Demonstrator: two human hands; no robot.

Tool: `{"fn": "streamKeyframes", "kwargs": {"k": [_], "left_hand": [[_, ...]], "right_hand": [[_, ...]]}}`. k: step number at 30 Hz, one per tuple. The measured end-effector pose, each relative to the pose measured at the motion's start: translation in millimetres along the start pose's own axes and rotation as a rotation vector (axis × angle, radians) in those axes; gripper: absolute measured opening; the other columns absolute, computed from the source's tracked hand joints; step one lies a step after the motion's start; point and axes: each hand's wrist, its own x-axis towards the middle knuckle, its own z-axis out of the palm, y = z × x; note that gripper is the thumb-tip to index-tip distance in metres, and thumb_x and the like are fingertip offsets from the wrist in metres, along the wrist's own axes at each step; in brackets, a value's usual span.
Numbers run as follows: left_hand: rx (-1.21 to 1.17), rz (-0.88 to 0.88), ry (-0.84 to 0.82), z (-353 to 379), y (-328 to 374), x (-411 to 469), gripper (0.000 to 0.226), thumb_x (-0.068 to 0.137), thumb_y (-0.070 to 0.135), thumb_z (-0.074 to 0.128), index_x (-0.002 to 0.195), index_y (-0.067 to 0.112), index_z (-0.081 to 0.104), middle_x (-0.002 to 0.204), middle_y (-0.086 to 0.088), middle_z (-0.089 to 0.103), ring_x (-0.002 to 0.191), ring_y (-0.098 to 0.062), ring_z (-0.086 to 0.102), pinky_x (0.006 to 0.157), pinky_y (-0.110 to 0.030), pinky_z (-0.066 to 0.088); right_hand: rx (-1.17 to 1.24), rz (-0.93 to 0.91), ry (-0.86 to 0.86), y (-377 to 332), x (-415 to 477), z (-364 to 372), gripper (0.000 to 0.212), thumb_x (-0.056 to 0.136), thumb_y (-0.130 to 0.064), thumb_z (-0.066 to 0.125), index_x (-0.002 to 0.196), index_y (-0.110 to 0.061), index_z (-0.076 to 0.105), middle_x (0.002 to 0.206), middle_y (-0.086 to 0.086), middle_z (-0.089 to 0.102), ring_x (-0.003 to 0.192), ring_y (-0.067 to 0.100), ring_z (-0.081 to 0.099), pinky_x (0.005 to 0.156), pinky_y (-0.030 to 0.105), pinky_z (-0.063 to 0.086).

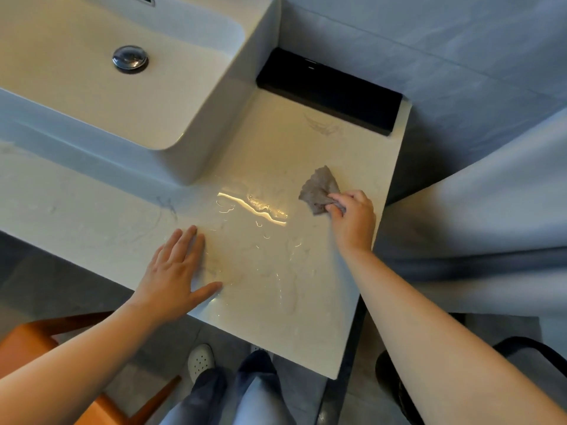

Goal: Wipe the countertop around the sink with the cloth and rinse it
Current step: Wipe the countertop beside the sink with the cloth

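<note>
A small grey cloth [317, 188] lies crumpled on the pale marble countertop [276, 148], to the right of the white basin sink [92, 87]. My right hand [354, 219] pinches the cloth's near edge between curled fingers and thumb, close to the counter's right edge. My left hand [175, 274] rests flat on the countertop near its front edge, fingers straight and spread. Wet streaks and a bright light reflection lie on the surface between the two hands. The sink's chrome drain plug [130, 58] is visible in the basin.
A black box [331, 90] stands at the back of the counter against the grey wall. An orange stool [27, 342] is at the lower left on the floor. My legs and a white shoe [201, 360] show below the counter's front edge.
</note>
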Motion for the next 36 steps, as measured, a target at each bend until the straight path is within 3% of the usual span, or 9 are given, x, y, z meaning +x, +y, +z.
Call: {"fn": "streamKeyframes", "kwargs": {"k": [7,11,15,19,24,26,29,36], "left_hand": [[-0.014,0.03,0.0,0.3,-5.4,1.0,0.111,0.065,0.09,0.012,0.151,0.021,-0.004,0.158,0.003,-0.014,0.146,-0.021,-0.012,0.117,-0.04,-0.001],[0.022,0.031,-0.019,-1.7,-7.7,1.4,0.112,0.062,0.091,0.007,0.15,0.023,-0.009,0.157,0.004,-0.019,0.146,-0.021,-0.014,0.115,-0.038,-0.004],[0.032,0.039,-0.029,-2.3,-8.7,3.4,0.115,0.057,0.094,-0.001,0.148,0.025,-0.013,0.155,0.005,-0.023,0.145,-0.021,-0.016,0.113,-0.036,-0.007],[0.043,0.038,-0.031,-0.6,-8.9,3.0,0.116,0.056,0.094,-0.001,0.148,0.025,-0.016,0.154,0.005,-0.025,0.145,-0.021,-0.017,0.113,-0.037,-0.007],[0.015,0.038,-0.015,1.2,-9.4,3.6,0.113,0.063,0.091,0.014,0.15,0.023,-0.009,0.156,0.005,-0.021,0.145,-0.022,-0.015,0.113,-0.038,-0.005],[0.004,0.043,-0.007,1.6,-9.7,3.6,0.112,0.063,0.091,0.015,0.15,0.024,-0.007,0.156,0.005,-0.02,0.145,-0.023,-0.014,0.113,-0.039,-0.004],[0.02,0.038,-0.021,1.1,-9.5,3.7,0.114,0.059,0.094,0.007,0.148,0.025,-0.014,0.154,0.006,-0.025,0.144,-0.021,-0.018,0.113,-0.038,-0.006],[-0.01,0.036,-0.021,0.6,-10.0,4.5,0.113,0.061,0.093,0.007,0.15,0.025,-0.01,0.156,0.005,-0.021,0.146,-0.022,-0.015,0.114,-0.038,-0.005]], "right_hand": [[0.066,-0.126,-0.067,-16.6,-70.1,10.3,0.025,0.08,-0.009,0.07,0.102,-0.021,0.073,0.087,-0.006,0.053,0.083,0.018,0.054,0.074,0.045,0.051],[0.112,-0.14,-0.196,-22.4,-95.7,11.1,0.025,0.08,-0.012,0.071,0.103,-0.023,0.074,0.085,-0.01,0.049,0.082,0.014,0.053,0.071,0.032,0.048],[0.345,0.033,-0.355,-29.2,-90.5,-4.1,0.024,0.085,-0.009,0.066,0.101,-0.026,0.073,0.092,-0.008,0.059,0.087,0.005,0.058,0.076,0.013,0.043],[0.469,0.095,-0.277,-38.7,-54.5,-21.5,0.022,0.087,-0.01,0.063,0.102,-0.025,0.07,0.103,-0.004,0.068,0.098,0.011,0.062,0.086,0.024,0.049],[0.12,0.001,-0.157,-35.8,5.8,-10.0,0.027,0.089,-0.022,0.062,0.115,-0.019,0.067,0.112,0.002,0.058,0.101,0.014,0.054,0.087,0.025,0.042],[0.003,0.003,-0.163,-29.1,14.6,3.7,0.028,0.09,-0.029,0.06,0.115,-0.02,0.067,0.116,0.002,0.056,0.107,0.021,0.053,0.093,0.035,0.043],[0.0,0.027,-0.08,-26.1,12.3,16.0,0.024,0.09,-0.035,0.06,0.107,-0.022,0.07,0.113,-0.001,0.059,0.105,0.021,0.053,0.091,0.045,0.045],[0.099,-0.03,-0.06,-40.3,-22.6,31.7,0.011,0.082,-0.024,0.068,0.092,-0.021,0.072,0.099,-0.004,0.059,0.095,0.018,0.056,0.083,0.044,0.049]]}}
